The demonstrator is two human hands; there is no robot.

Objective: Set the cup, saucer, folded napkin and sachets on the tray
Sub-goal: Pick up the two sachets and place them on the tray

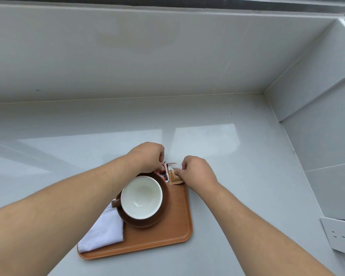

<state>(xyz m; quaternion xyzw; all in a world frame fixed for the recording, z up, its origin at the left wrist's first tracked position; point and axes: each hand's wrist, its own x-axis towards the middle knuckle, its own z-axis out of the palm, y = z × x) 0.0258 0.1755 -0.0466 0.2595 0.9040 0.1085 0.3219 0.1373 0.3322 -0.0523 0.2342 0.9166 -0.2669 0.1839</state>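
Observation:
An orange-brown tray (173,226) lies on the grey counter. On it stands a brown cup (141,197) with a white inside, set on a brown saucer (147,222). A folded white napkin (104,230) lies on the tray's left part, tucked partly under the saucer. At the tray's far corner my left hand (147,156) pinches a red sachet (163,173). Right beside it, my right hand (197,172) pinches a brown sachet (174,176). Both sachets touch the tray's far edge by the saucer rim.
The grey counter (237,176) runs back to a grey wall (147,56) and meets a side wall on the right. A white wall socket (341,236) sits low on that right wall.

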